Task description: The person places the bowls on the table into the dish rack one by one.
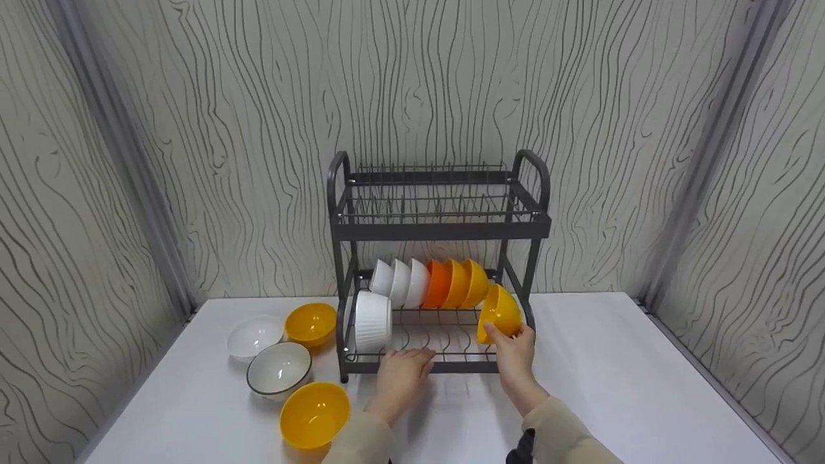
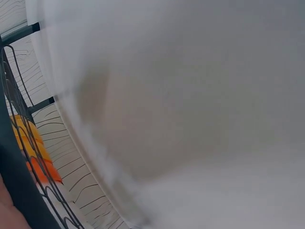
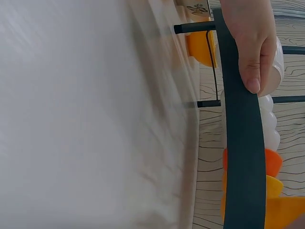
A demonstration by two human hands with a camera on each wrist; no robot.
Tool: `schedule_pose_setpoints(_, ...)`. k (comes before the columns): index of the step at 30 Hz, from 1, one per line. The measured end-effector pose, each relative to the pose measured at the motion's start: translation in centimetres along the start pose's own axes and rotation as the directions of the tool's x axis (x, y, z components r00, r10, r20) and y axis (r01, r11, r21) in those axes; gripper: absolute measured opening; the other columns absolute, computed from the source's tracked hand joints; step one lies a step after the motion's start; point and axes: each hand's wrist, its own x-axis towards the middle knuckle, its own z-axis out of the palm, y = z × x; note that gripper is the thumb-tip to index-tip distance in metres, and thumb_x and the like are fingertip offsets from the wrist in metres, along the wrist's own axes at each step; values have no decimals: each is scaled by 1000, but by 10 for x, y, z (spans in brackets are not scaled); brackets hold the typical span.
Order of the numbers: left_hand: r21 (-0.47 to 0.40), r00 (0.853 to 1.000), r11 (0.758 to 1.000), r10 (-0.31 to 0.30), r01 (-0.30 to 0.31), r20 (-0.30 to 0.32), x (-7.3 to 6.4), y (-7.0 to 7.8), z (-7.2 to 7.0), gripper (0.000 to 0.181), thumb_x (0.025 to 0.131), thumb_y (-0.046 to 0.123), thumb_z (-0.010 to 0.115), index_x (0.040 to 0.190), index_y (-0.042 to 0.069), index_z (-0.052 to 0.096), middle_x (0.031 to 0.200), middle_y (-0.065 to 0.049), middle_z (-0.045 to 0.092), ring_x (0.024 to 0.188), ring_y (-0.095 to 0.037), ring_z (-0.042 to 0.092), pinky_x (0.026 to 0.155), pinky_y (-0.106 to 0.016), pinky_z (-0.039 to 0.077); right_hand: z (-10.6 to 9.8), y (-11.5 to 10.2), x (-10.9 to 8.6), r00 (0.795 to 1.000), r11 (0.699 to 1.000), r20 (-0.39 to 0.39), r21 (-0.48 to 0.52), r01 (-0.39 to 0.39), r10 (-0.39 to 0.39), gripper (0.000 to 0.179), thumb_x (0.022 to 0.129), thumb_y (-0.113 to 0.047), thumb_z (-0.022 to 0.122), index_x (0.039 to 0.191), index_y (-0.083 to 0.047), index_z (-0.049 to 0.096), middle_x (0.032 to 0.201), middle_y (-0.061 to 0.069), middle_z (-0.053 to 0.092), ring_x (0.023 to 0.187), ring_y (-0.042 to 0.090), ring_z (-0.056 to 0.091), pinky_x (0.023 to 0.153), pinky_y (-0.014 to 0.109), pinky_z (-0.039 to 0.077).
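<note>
My right hand (image 1: 517,361) pinches a yellow bowl (image 1: 501,312) by its lower edge, thumb in front. The bowl stands tilted on its side at the front right of the lower tier of a dark dish rack (image 1: 445,230). Part of that bowl (image 3: 286,210) shows in the right wrist view. My left hand (image 1: 401,380) rests on the rack's lower front rail (image 3: 244,143), holding no bowl. Just left of it, a white ribbed bowl (image 1: 373,321) stands on edge. Behind are white bowls (image 1: 399,283), an orange bowl (image 1: 437,283) and yellow bowls (image 1: 475,283) in a row.
Left of the rack, on the white table (image 1: 193,386), sit a white bowl (image 1: 254,337), a dark-rimmed bowl (image 1: 279,369), a yellow bowl (image 1: 310,324) and a nearer yellow bowl (image 1: 314,415). The upper tier has wire slots. Patterned walls (image 1: 438,84) enclose the table.
</note>
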Motion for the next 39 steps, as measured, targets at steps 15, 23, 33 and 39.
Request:
schedule_pose_setpoints(15,44,998,999,31,-28,-57,4,-4,7,20,90,25,56,105,23,69,104,7,71,92,-13,66,77,-32,46,27,2,38,991,999,-124,1,47,-46,75,87,-22,63,139,0,14,140,23,31,128,35,37,110,46,33)
schedule_pose_setpoints(23,56,999,998,22,-20,-37,4,-3,5,20,90,26,56,106,24,69,105,8,70,93,-13,65,75,-31,45,29,5,56,990,996,-111,-23,83,-85,77,86,-20,65,139,1,12,139,24,30,127,35,37,111,45,31)
schedule_pose_setpoints(33,68,998,997,27,-23,-50,6,0,9,21,90,30,55,105,26,69,105,10,70,92,-11,65,74,-29,45,26,7,63,989,996,-116,-14,91,-92,77,86,-21,65,139,0,13,138,23,32,124,33,40,110,44,33)
schedule_pose_setpoints(39,74,999,997,8,-4,-51,6,-3,10,20,90,29,56,105,26,69,106,11,70,93,-11,65,76,-30,45,29,9,62,991,997,-109,0,73,-73,75,86,-21,64,139,-2,14,138,22,32,124,33,40,110,44,33)
